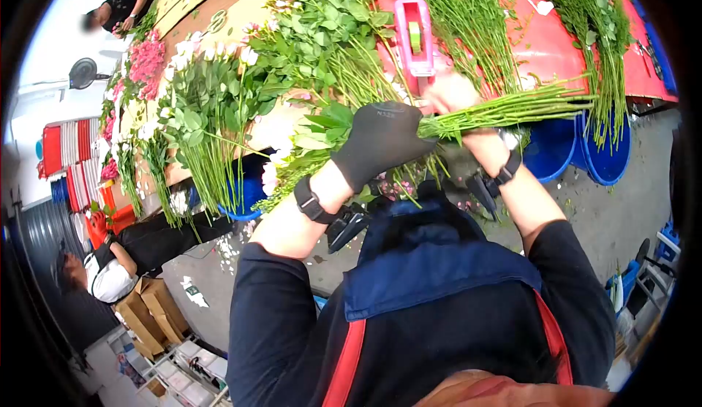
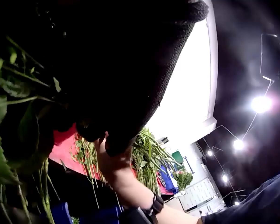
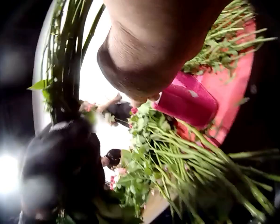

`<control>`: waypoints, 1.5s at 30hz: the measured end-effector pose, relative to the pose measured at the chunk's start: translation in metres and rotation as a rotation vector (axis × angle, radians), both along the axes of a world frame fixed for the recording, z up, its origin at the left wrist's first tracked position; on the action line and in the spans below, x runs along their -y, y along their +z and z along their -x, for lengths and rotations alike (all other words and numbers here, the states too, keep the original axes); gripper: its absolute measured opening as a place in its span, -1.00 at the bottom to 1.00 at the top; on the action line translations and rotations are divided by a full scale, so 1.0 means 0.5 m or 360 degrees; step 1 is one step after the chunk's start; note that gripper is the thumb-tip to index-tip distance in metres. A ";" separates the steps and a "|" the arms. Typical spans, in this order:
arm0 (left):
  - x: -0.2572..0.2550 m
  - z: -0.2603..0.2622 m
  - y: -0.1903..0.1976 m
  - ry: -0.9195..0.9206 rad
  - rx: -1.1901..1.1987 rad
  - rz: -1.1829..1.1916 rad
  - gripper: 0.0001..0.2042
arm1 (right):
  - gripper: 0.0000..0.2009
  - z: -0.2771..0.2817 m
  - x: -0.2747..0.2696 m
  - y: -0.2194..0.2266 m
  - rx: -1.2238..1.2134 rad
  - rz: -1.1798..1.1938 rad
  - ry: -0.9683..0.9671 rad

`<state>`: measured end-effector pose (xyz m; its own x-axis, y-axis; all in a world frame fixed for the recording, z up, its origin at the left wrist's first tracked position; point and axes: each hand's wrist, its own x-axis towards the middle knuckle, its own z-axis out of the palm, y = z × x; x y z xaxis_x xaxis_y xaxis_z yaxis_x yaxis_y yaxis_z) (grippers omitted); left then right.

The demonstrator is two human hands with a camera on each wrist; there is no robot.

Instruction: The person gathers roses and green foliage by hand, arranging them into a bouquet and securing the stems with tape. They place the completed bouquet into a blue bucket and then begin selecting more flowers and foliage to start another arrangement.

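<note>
My left hand (image 1: 387, 140), in a black glove, grips a bunch of cut flowers around its stems (image 1: 512, 111). The bunch lies sideways in front of my body, with leaves and pale pink blooms (image 1: 272, 173) to the left and stem ends to the right. Just behind the stems is my bare right hand (image 1: 453, 94), blurred, at the near end of a pink tape dispenser (image 1: 401, 41). A green roll (image 1: 414, 38) sits inside the dispenser. The right wrist view has the fingertips right at the dispenser's edge (image 3: 191, 105); what they hold I cannot tell.
Piles of leafy stems (image 1: 197, 114) cover the table's left side, some overhanging its edge. More green bunches (image 1: 603, 49) lie on the red tabletop (image 1: 537, 41). Blue buckets (image 1: 545, 151) stand below. One person (image 1: 121, 268) stands at left, another (image 1: 128, 5) at the far end.
</note>
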<state>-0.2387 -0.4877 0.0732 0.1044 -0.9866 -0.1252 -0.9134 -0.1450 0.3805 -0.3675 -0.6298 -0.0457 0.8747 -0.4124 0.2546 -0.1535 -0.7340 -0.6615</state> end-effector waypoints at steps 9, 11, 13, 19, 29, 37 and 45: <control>-0.002 -0.016 0.006 -0.0046 -0.0012 0.0194 -0.68 | -0.57 -0.025 -0.034 0.097 0.0500 0.0485 -0.0256; -0.006 -0.018 -0.002 -0.0044 0.0047 0.0146 -0.69 | -0.74 -0.013 -0.029 0.042 0.0536 0.0397 -0.0101; -0.005 -0.027 -0.023 -0.0029 0.0075 0.0139 -0.68 | -0.83 0.003 -0.035 0.001 0.0438 0.0303 -0.0076; 0.045 -0.075 -0.092 0.0184 0.0280 -0.0020 -0.66 | -0.84 -0.042 -0.076 -0.023 0.0216 -0.1507 -0.0261; 0.010 -0.088 -0.088 -0.0007 0.0098 0.0114 -0.62 | -0.77 -0.013 -0.106 0.226 0.0351 -0.2734 -0.0326; 0.016 -0.118 0.028 -0.0023 -0.1092 -0.0949 -0.39 | -0.65 0.089 -0.102 0.144 -0.0121 -0.1019 -0.0359; 0.052 -0.084 0.022 -0.0096 -0.1505 -0.0951 -0.53 | -0.88 0.044 -0.068 0.096 0.0351 -0.0769 -0.0133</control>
<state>-0.1965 -0.5135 0.0844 -0.3294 -0.7417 -0.5843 -0.3051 -0.5020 0.8093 -0.3893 -0.5959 0.0025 0.7811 -0.5941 0.1923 -0.0179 -0.3291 -0.9441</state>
